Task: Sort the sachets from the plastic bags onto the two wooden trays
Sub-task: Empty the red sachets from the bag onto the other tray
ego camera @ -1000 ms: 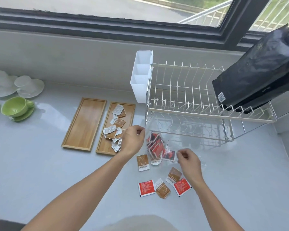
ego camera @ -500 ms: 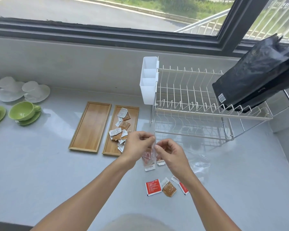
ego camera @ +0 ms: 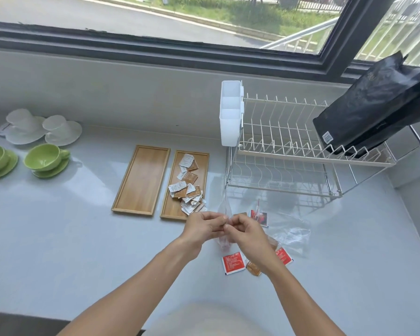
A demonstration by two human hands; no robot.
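Plastic bag (ego camera: 224, 240), pinched between left hand (ego camera: 203, 227), right hand (ego camera: 245, 230)

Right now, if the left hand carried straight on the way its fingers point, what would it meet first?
The left hand points rightward at the right hand; both pinch the small plastic bag between them. It would meet the right hand's fingers almost at once; they already look touching, though depth is unclear.

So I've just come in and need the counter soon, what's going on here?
A person is sorting sachets. Both hands, left hand and right hand, pinch a small clear plastic bag over the counter. The right wooden tray holds a pile of brown sachets; the left wooden tray holds none. Red sachets lie loose near the hands, beside another clear bag.
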